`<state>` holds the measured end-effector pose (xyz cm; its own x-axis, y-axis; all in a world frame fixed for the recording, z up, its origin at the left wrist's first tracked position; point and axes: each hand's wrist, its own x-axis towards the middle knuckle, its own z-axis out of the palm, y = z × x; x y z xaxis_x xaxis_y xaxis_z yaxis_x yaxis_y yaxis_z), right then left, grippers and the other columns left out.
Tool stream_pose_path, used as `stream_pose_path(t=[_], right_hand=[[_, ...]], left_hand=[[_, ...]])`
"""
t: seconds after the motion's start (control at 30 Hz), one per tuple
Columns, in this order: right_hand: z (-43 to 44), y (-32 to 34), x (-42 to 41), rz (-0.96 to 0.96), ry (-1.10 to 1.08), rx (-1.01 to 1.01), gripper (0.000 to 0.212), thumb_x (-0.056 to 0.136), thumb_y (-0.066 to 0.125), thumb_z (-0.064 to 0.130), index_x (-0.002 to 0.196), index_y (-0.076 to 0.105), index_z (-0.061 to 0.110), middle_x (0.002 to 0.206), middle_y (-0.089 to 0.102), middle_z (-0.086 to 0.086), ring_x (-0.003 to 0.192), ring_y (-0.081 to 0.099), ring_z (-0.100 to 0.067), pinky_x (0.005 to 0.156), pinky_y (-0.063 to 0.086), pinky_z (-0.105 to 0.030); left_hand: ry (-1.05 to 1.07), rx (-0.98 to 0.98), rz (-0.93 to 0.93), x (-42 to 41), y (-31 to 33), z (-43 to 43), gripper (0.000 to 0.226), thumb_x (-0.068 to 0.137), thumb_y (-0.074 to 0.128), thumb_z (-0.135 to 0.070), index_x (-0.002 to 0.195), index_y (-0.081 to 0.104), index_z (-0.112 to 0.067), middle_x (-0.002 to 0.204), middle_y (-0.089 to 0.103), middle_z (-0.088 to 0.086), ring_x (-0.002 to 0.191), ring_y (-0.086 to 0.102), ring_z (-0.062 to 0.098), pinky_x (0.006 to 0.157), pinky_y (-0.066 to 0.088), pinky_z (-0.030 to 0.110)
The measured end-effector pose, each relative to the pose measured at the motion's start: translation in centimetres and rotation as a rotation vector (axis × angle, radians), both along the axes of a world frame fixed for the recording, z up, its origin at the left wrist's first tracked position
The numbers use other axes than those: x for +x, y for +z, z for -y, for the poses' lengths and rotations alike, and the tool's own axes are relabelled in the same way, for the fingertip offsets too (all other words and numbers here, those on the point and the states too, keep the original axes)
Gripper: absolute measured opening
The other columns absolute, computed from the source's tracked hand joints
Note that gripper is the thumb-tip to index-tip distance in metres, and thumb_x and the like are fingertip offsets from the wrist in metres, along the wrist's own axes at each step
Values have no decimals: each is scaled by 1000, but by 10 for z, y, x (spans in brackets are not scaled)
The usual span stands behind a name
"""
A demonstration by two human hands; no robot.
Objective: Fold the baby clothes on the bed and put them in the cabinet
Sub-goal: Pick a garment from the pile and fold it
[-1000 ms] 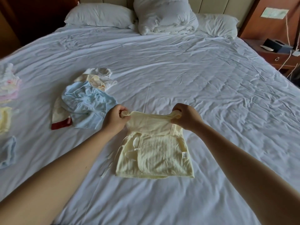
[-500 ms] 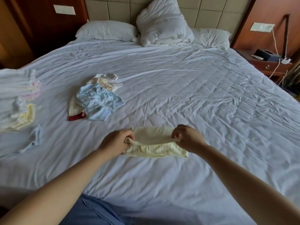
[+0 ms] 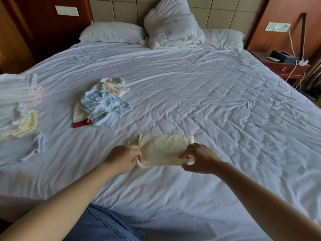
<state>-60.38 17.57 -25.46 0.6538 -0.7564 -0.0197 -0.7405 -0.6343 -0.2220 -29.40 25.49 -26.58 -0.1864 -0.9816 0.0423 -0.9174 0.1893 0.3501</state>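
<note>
Both hands are on the pale yellow ribbed baby garment [image 3: 163, 150], folded into a short band on the white bed sheet [image 3: 217, 105] near the foot of the bed: the left hand [image 3: 124, 158] pinches its near-left corner, the right hand [image 3: 199, 158] pinches its near-right corner, fingers curled round the cloth. Further up the bed to the left lies a loose heap of unfolded baby clothes [image 3: 102, 105], a crumpled light blue piece on top and a red edge at its near side. At the far left edge sit stacks of folded baby clothes [image 3: 19, 105] in white, pink, yellow and blue.
</note>
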Motion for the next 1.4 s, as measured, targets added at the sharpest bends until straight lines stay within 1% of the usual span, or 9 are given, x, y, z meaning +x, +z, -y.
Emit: stream_pose_path(t=[0.1,0.27,0.37,0.47,0.67,0.9,1.03,1.17,1.4], right_hand=[[3,10,4,140,-56,2,55,77,35,70,89,73,31,84,61,19,83,51,0,77,35,-23],[12,11,41,245,-207,-34,37,95,45,20,125,64,30,127,63,11,121,53,-10,92,46,-29],[9,-11,65,263,-199,50,52,95,37,14,145,45,25,152,41,5,143,31,-10,115,26,-29],[8,-37,68,161,-230,85,67,91,15,46,153,26,24,162,19,1,150,8,-11,121,-2,-31],[23,-64,57,135,-280,-33,73,89,8,63,153,24,31,162,17,1,151,7,-14,122,-3,-31],[41,-67,41,296,-529,-62,66,87,24,55,143,46,27,154,37,5,145,26,-18,118,20,-36],[35,-62,41,351,-690,-40,59,88,53,50,142,43,27,134,46,4,128,39,-20,102,36,-37],[38,-57,40,412,-727,34,61,84,63,47,139,46,26,132,50,-1,128,39,-20,102,37,-36],[32,-44,28,545,-761,222,55,83,67,31,135,50,32,114,58,2,94,54,-11,81,43,-27]], left_hand=[[40,-103,-43,-7,11,8,35,73,44,-19,84,76,-28,91,71,-13,92,64,11,79,44,20],[65,-165,-43,-42,11,29,35,91,56,-20,124,65,-21,130,61,-4,119,56,18,97,43,29],[12,-67,30,-65,-6,42,51,98,34,-32,146,43,-16,157,33,0,145,28,20,117,19,37],[17,-18,86,-68,-31,48,77,86,5,-52,152,29,-21,161,22,0,150,14,17,119,5,33],[173,-77,105,-42,-60,54,65,90,30,-55,142,50,-20,149,45,5,138,43,23,112,31,50],[406,-104,-10,-43,-67,55,78,87,15,-59,152,32,-18,161,18,8,150,12,22,122,0,39],[597,-119,-4,-46,-68,53,91,84,14,-64,152,26,-5,160,18,16,150,10,26,122,-4,38],[647,-107,-81,-46,-64,53,88,80,22,-65,137,48,-3,156,27,23,147,21,31,120,7,40],[622,-205,-286,-40,-51,46,30,83,72,-27,98,61,-4,122,62,16,119,53,35,103,37,44]])
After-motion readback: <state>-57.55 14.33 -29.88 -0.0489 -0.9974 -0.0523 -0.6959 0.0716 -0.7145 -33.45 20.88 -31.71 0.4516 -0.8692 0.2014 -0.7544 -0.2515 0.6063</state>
